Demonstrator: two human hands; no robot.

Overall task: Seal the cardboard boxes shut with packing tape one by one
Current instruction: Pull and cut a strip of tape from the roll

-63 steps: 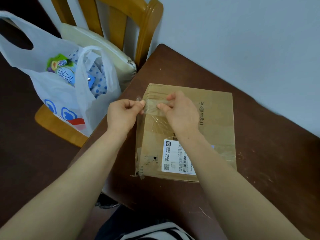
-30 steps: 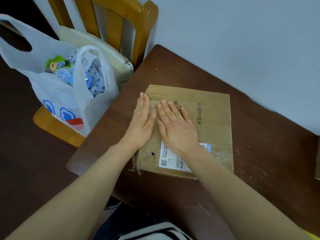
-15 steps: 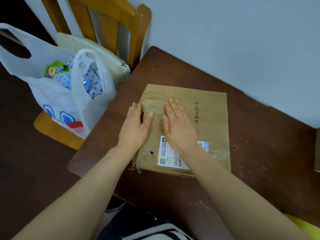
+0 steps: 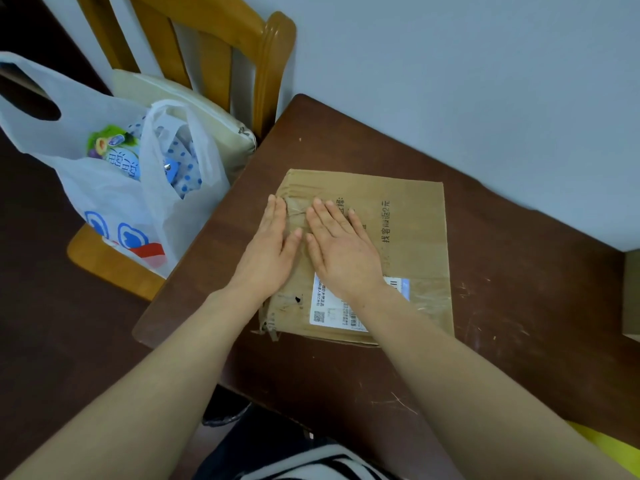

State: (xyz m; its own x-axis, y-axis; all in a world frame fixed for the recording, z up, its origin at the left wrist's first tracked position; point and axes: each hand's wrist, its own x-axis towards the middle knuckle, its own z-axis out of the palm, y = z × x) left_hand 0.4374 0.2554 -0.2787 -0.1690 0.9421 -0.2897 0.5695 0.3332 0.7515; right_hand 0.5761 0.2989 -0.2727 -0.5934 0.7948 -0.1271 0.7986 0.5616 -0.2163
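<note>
Dark brown bench (image 4: 519, 341) meets a pale wall and carries one box (image 4: 412, 230) near its far left corner. Two hands, left hand (image 4: 270, 251) and right hand (image 4: 343, 247), lie flat side by side, fingers straight, pressing the box's left half. One bag (image 4: 114, 202) sits on one chair (image 4: 214, 29) beyond the left edge.

The left forearm (image 4: 156, 368) and right forearm (image 4: 450, 375) are bare from the frame's edge to the wrist, and the left hand (image 4: 266, 251) and right hand (image 4: 343, 251) are bare too. The fingernails look short, though they are too small to judge further. At the bottom edge a striped top (image 4: 311, 465) shows broad black and white bands. Beside it, dark cloth (image 4: 263, 441), near black, covers the lap.
</note>
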